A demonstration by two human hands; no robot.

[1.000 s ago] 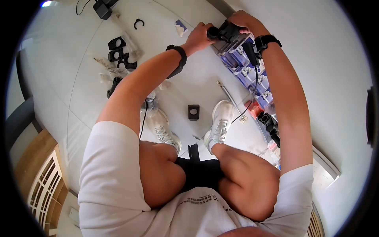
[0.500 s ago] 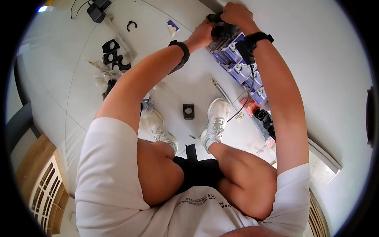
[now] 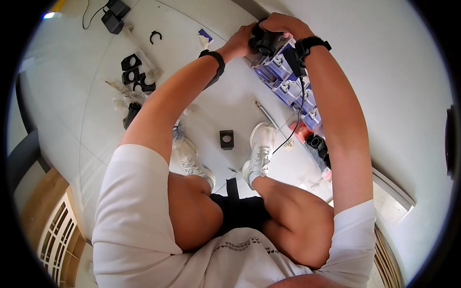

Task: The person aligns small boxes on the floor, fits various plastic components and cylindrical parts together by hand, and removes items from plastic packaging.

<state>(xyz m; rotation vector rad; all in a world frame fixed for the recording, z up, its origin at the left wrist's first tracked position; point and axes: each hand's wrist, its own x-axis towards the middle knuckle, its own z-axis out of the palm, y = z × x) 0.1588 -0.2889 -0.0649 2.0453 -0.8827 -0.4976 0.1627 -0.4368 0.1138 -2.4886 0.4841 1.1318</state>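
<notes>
At the far end of a row of blue-and-white boxes (image 3: 274, 72), both hands are on dark black plastic parts (image 3: 265, 44) with round, tube-like ends. My left hand (image 3: 240, 42) grips them from the left, fingers partly hidden behind them. From above and the right, my right hand (image 3: 287, 25) curls over the same cluster, its fingertips mostly out of sight. Whether this is one piece or several I cannot tell. A black square block with a round hole (image 3: 226, 139) lies on the floor between my shoes.
Black ring-holed blocks (image 3: 130, 62) and clear plastic bags lie on the left floor. An open black clip (image 3: 155, 37), a power adapter (image 3: 113, 21) and a torn blue packet (image 3: 205, 35) lie farther off. A metal rod (image 3: 265, 114) and cable are near my right shoe; a wall rises right.
The black parts have turned, so a round end now faces me. Both hands have shifted slightly left and nearer, still on them. The view has moved a little too.
</notes>
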